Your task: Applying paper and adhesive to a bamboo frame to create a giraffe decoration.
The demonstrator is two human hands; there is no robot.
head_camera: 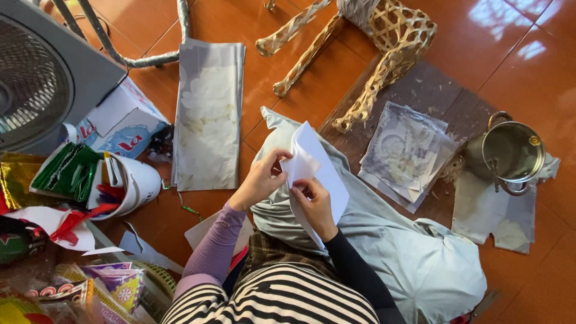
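On the red tiled floor (516,36), I see both hands pinching white paper (312,165): left hand (259,180) at nine o'clock, right hand (313,201) below; folding looks barely begun.

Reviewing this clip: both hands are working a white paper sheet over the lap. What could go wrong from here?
1. The left hand and right hand pinch the white paper close together at one fold; it might crease crookedly or tear.
2. The metal pot sits near the person's side on the floor; a shifting leg under the grey cloth could knock it.
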